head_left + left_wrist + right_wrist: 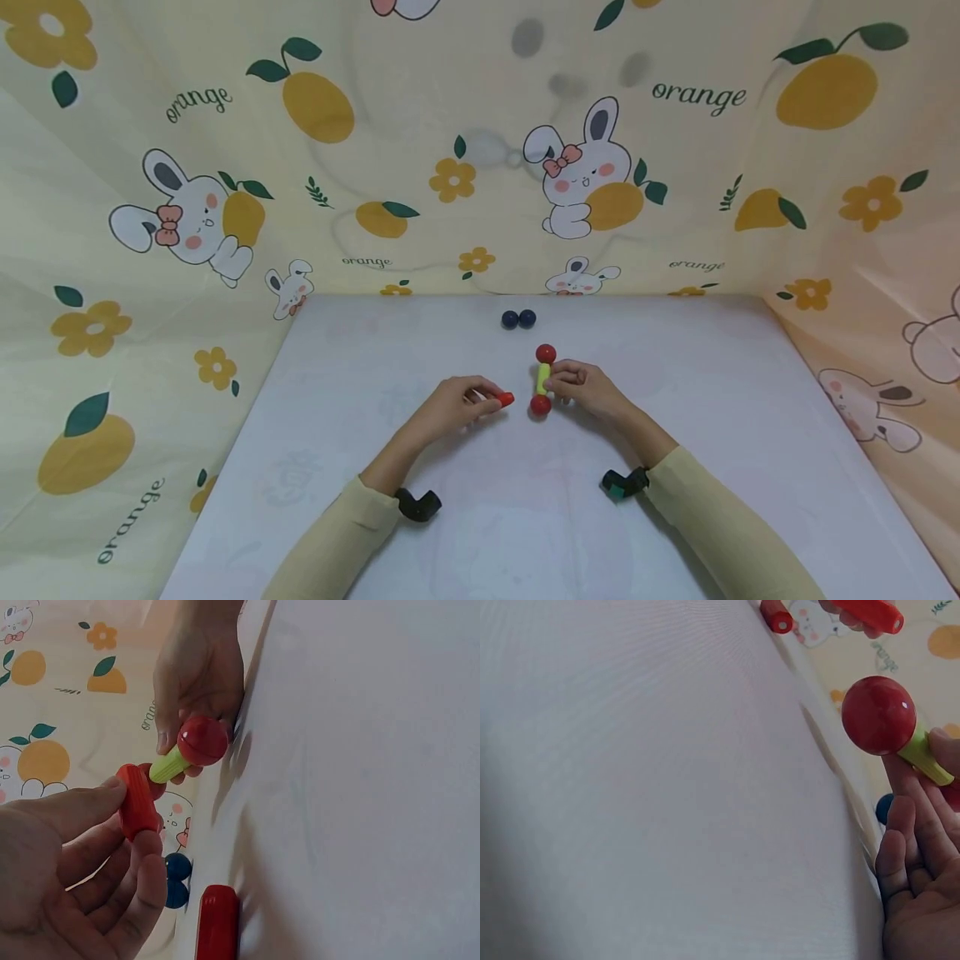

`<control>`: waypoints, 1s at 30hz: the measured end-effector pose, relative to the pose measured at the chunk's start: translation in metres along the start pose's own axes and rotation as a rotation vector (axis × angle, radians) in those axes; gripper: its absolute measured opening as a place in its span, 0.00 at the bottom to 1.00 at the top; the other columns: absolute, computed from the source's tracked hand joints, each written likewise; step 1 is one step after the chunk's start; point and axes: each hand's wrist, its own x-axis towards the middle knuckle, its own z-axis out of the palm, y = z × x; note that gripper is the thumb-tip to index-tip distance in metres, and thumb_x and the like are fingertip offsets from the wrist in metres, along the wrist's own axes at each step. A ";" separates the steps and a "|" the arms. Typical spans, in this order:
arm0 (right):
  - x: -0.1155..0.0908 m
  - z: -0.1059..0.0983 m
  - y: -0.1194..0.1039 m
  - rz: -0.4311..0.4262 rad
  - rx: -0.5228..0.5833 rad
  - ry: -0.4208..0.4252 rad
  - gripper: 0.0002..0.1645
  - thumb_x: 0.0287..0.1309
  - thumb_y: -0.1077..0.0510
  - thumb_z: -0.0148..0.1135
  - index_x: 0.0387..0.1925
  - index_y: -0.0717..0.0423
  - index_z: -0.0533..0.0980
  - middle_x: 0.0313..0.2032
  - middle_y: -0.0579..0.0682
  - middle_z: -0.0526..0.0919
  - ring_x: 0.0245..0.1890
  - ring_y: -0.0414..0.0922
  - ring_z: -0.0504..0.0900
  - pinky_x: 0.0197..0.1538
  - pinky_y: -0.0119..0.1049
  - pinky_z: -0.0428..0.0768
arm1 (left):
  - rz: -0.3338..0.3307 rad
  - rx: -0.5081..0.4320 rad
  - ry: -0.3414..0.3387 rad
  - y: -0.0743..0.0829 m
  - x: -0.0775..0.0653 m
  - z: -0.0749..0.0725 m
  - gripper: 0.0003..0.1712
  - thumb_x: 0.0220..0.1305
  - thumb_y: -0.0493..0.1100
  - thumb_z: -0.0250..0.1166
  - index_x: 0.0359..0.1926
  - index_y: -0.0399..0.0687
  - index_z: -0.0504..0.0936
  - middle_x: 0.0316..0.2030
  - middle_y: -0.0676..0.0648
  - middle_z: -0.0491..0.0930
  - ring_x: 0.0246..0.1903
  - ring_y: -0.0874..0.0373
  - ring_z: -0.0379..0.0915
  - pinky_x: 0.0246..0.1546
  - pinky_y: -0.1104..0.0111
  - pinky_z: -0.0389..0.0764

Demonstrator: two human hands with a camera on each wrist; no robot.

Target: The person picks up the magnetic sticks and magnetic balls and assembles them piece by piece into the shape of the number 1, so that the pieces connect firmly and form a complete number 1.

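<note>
My left hand (461,402) pinches a red rod (138,801) between thumb and fingers, just left of the other hand. My right hand (588,388) holds a yellow-green rod (542,379) by its middle. Red balls sit on both of its ends, a far ball (546,354) and a near ball (540,406). In the head view a small gap separates the red rod from this piece. A second red rod (217,924) lies on the table close to my left hand; from the head camera it is hidden.
Two dark blue balls (518,319) rest side by side near the back of the white table (480,517). Behind the table hangs a curtain (465,225) printed with rabbits and oranges. Each wrist wears a black camera mount (420,505).
</note>
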 end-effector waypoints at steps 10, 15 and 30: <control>-0.001 -0.001 -0.005 0.038 -0.016 0.013 0.26 0.74 0.49 0.69 0.62 0.61 0.78 0.44 0.52 0.90 0.44 0.49 0.80 0.49 0.38 0.77 | 0.005 -0.015 -0.014 0.000 0.000 0.008 0.13 0.72 0.51 0.74 0.53 0.56 0.89 0.44 0.55 0.87 0.38 0.56 0.82 0.38 0.65 0.84; 0.002 -0.002 -0.003 0.049 -0.019 0.023 0.23 0.74 0.48 0.69 0.60 0.59 0.80 0.42 0.49 0.90 0.44 0.48 0.80 0.48 0.38 0.76 | -0.024 -0.030 -0.033 -0.001 0.002 0.016 0.12 0.72 0.50 0.74 0.53 0.56 0.89 0.43 0.55 0.86 0.37 0.56 0.82 0.38 0.66 0.83; 0.003 -0.002 -0.005 0.087 -0.069 0.054 0.26 0.74 0.44 0.68 0.62 0.56 0.80 0.44 0.48 0.90 0.47 0.48 0.79 0.50 0.40 0.75 | -0.023 -0.084 -0.066 -0.005 0.002 0.045 0.12 0.72 0.50 0.74 0.51 0.52 0.87 0.38 0.56 0.88 0.35 0.61 0.85 0.40 0.67 0.83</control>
